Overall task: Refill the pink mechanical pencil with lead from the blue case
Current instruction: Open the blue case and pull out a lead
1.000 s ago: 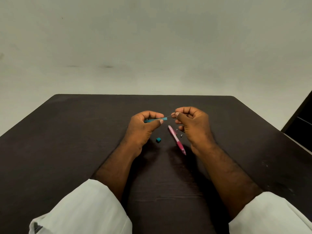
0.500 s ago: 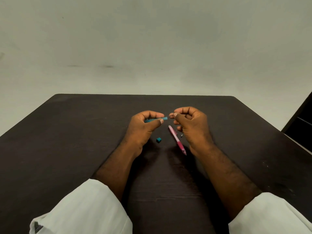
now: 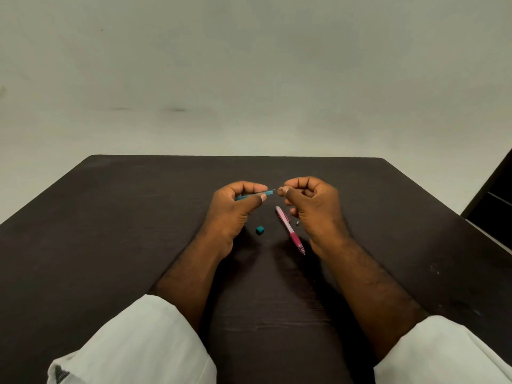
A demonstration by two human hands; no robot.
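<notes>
— Why hold the case [image 3: 253, 194] level?

— So the leads stay in, I'd say. The left hand [image 3: 231, 210] pinches it, open end rightward; the right hand [image 3: 310, 206] pinches a thin lead [image 3: 276, 189] at its mouth.

— And the pencil [image 3: 289, 230]?

— Flat on the table [image 3: 110, 231], just below the case, beside the right hand. The cap [image 3: 259, 230] lies left of it.

The right hand [image 3: 313, 206] has closed the gap to the blue case [image 3: 268, 192]; a thin lead [image 3: 275, 189] now spans between them.
</notes>
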